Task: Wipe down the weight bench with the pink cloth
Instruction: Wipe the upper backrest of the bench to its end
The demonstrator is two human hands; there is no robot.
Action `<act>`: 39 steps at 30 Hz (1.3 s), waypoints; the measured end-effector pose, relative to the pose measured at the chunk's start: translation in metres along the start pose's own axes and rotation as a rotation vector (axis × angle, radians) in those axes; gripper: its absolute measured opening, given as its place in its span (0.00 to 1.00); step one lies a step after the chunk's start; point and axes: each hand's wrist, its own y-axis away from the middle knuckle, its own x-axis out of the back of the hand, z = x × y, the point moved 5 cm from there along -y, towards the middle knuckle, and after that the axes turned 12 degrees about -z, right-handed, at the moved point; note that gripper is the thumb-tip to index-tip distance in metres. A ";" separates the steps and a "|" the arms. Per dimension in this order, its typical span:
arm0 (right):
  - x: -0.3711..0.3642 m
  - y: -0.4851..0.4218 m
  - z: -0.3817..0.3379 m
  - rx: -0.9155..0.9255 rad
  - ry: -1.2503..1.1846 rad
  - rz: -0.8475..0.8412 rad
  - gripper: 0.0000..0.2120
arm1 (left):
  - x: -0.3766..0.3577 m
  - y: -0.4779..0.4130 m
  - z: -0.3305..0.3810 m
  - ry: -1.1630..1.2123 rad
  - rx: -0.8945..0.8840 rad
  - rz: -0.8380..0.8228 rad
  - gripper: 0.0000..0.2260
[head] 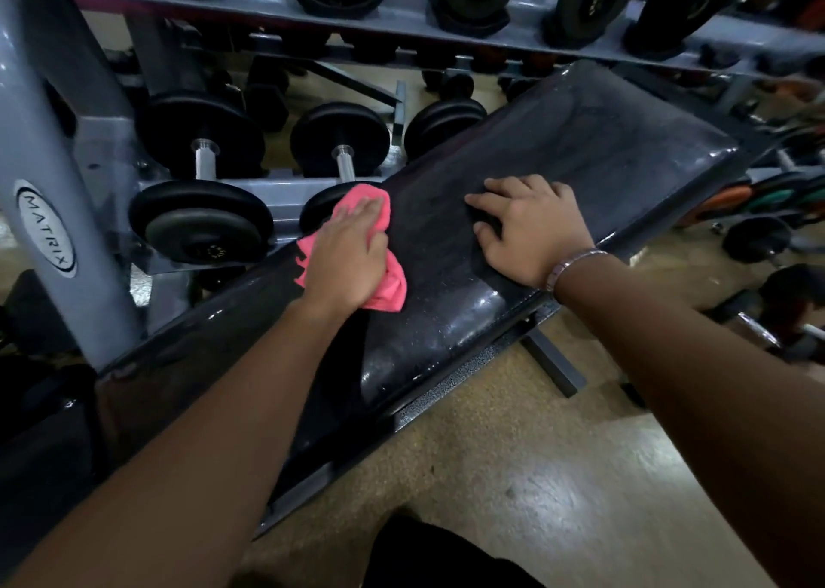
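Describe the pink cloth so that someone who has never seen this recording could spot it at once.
Find the black padded weight bench running diagonally across the view, before the grey dumbbell rack. At its rack-side edge the left hand presses on a bunched cloth; the right hand rests bare on the pad. It is the only bright pink thing among black and grey.

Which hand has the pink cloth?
The left hand: it presses the pink cloth onto the black bench. The right hand, the one with the bracelet, rests bare on the bench.
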 end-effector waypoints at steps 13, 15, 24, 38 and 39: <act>-0.006 0.002 0.004 0.004 -0.056 0.069 0.21 | -0.009 0.019 0.003 0.016 -0.116 -0.065 0.26; -0.004 0.002 0.004 0.006 -0.054 0.066 0.21 | -0.005 0.043 -0.006 -0.010 -0.188 -0.110 0.25; -0.006 0.004 0.005 0.014 -0.063 0.099 0.21 | -0.016 0.056 0.004 -0.018 -0.195 -0.107 0.27; -0.002 0.003 0.005 0.005 -0.060 0.094 0.20 | -0.016 0.077 0.004 -0.059 -0.233 -0.202 0.27; -0.001 0.004 0.005 0.007 -0.057 0.093 0.20 | -0.014 0.075 -0.001 -0.036 -0.199 -0.184 0.26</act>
